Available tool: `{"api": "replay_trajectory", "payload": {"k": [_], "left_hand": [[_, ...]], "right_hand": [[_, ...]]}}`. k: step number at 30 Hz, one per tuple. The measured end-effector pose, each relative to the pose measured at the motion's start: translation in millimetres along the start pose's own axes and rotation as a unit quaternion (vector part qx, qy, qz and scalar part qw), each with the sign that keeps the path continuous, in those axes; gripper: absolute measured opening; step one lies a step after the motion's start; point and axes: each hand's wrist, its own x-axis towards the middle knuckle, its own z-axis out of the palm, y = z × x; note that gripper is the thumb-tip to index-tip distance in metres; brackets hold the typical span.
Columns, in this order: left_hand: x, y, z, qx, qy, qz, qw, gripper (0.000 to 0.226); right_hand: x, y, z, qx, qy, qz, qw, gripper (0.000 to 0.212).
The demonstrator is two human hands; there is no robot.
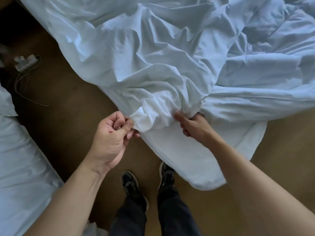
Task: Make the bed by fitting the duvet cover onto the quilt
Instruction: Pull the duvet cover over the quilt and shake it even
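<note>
Brown floor (pixel 68 116) fills the centre and lower part of the frame, with a person's dark shoes (pixel 129 183) at the bottom centre. Across the top and right, a crumpled white duvet cover (pixel 153 57) spreads over the bed and hangs down toward the floor. At centre, the left hand (pixel 110 138) pinches a bunched fold of the cover between thumb and curled fingers; the right hand (pixel 192 126) grips the same bunch from the other side. At upper right lies the rumpled quilt (pixel 272 36). White bedding (pixel 22 167) occupies the lower left; a power strip (pixel 25 63) sits at upper left.
</note>
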Motion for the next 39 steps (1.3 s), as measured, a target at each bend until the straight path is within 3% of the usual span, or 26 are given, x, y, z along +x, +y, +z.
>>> {"api": "replay_trajectory", "payload": {"k": [3,5,6,8,10,13,15,17,19,22,25,27,30,33,35,37,39], "left_hand": [[5.1,-4.1,11.7,0.023,-0.004,-0.006,1.000,0.047],[9.5,-7.1,18.5,0.037,-0.010,0.000,0.999,0.047],[11.4,-9.9,20.6,0.044,-0.013,0.001,0.999,0.047],[12.7,-20.0,21.8,0.067,-0.022,-0.007,0.997,0.045],[11.8,-37.7,21.1,0.095,-0.023,-0.037,0.994,0.037],[18.3,-62.7,32.5,0.066,0.038,-0.162,0.984,0.017],[34.2,-69.7,48.0,0.063,0.087,-0.260,0.960,0.038],[53.7,-71.8,61.1,0.134,0.073,-0.326,0.933,0.068],[68.1,-76.1,69.9,0.212,0.056,-0.343,0.913,0.073],[79.8,-91.1,77.0,0.290,0.074,-0.255,0.919,0.039],[77.2,-95.7,91.2,0.248,0.143,-0.196,0.938,0.012],[71.4,-97.0,95.5,0.180,0.195,-0.191,0.945,0.031],[57.2,-79.3,79.3,0.048,0.215,-0.210,0.953,0.052],[38.8,-48.7,59.3,0.015,0.156,-0.175,0.972,0.049],[27.0,-31.3,49.8,0.046,0.155,-0.128,0.978,0.047],[12.5,-19.5,41.4,0.090,0.179,-0.086,0.976,0.061],[-5.8,-21.0,34.4,0.106,0.202,-0.064,0.972,0.074]], "right_hand": [[-1.3,10.8,-45.5,-0.236,0.027,-0.042,0.970,0.037],[2.4,15.9,-66.3,-0.280,0.054,0.017,0.958,0.067],[6.2,18.6,-72.5,-0.276,0.062,0.059,0.957,0.080],[11.6,22.6,-72.7,-0.193,0.065,0.112,0.973,0.082],[12.8,28.9,-56.7,-0.069,0.081,0.122,0.987,0.065],[12.3,41.0,-24.7,0.048,0.126,0.084,0.987,0.028],[15.3,44.0,-12.1,0.061,0.141,0.072,0.985,0.025],[18.2,42.2,-5.8,0.060,0.146,0.074,0.985,0.017],[19.7,40.6,-3.9,0.079,0.148,0.093,0.981,0.017],[20.9,50.8,-10.2,0.234,0.067,0.155,0.958,0.049],[16.7,58.7,-7.7,0.420,-0.055,0.174,0.889,0.088],[16.2,58.1,1.1,0.455,-0.081,0.152,0.873,0.109],[14.9,44.8,7.8,0.289,-0.020,0.101,0.952,0.113],[11.4,25.1,-13.7,-0.010,0.050,0.049,0.998,0.089],[6.6,10.8,-45.0,-0.228,-0.013,0.024,0.973,0.068],[0.1,-8.9,-81.7,-0.339,-0.076,0.040,0.937,0.054],[-9.1,-25.3,-120.5,-0.421,-0.062,0.065,0.903,0.068]]}}
